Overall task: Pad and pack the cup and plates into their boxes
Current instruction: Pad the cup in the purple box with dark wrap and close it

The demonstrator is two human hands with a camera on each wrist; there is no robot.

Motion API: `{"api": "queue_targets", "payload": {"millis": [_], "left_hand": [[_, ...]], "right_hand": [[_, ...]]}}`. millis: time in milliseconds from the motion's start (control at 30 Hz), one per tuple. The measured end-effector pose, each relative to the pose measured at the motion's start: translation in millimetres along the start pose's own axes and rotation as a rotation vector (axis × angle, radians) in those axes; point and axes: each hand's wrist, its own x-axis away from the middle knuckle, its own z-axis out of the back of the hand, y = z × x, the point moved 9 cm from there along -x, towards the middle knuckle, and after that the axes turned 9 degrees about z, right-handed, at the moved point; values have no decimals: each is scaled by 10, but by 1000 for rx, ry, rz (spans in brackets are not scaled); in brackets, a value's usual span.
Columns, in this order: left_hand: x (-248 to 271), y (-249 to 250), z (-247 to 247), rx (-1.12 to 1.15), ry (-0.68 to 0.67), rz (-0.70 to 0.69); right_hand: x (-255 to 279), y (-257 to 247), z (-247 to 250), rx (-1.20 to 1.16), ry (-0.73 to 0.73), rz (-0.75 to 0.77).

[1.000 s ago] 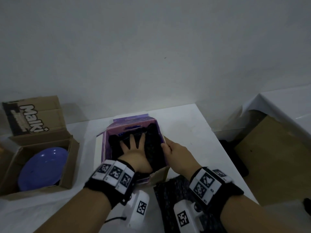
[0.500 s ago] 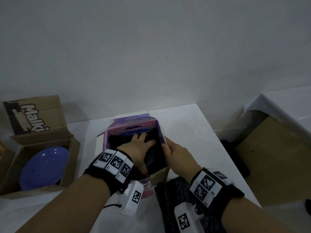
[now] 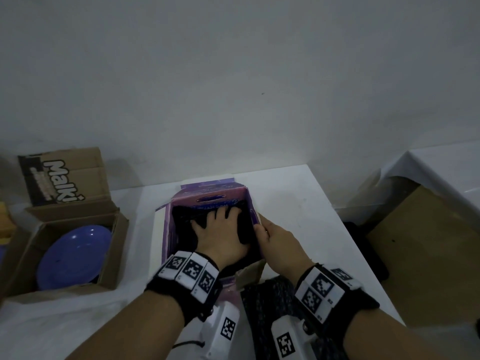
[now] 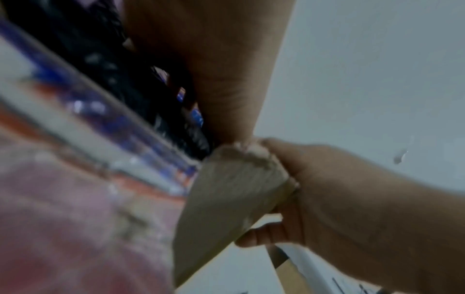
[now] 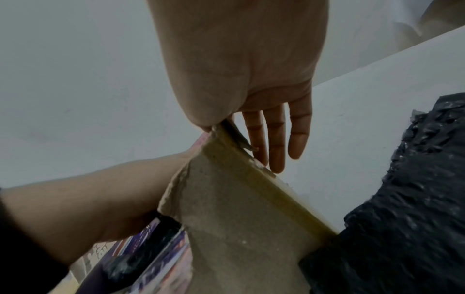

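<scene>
A purple box (image 3: 170,229) stands open in the middle of the white table (image 3: 298,203). My left hand (image 3: 220,229) is inside it, fingers spread flat, pressing on black bubble wrap (image 3: 244,229) that lines the box. My right hand (image 3: 275,240) pinches the box's right wall, thumb inside and straight fingers (image 5: 276,139) outside, by a brown flap (image 5: 239,218). What lies under the wrap is hidden. At the left, a blue plate (image 3: 75,255) rests in an open brown carton (image 3: 117,253).
A second sheet of black bubble wrap (image 3: 270,307) lies on the table's near side under my right wrist. The table's right edge drops to a dark gap with a brown board (image 3: 428,255) beyond. The wall is close behind the boxes.
My left hand has shifted from the box's left-middle toward its far right, still flat on the black wrap. My right hand has stayed on the right wall.
</scene>
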Motion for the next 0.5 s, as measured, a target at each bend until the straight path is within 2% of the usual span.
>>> {"api": "queue_targets", "payload": {"millis": [67,100,200,333,400,433,500], "left_hand": [[8,-182,90,70,47,106],[16,-308,99,123,24,191],[59,-564,-29,244,-167,405],[51,-508,-166,228,-302,402],[29,-523,-170,277,-425,372],[32,-536,-138,254,-502,334],[53,-575,-33,72,-628,228]], "right_hand": [[-4,5,9,-6,7,-3],[-3,4,10,-6,7,-5],[12,-22,11,-8,6,-5],[6,-27,7,-1,5,0],[4,-16,-3,6,-2,-2],[1,-9,-4,12,-3,-1],[-8,4,-8,20,-3,1]]}}
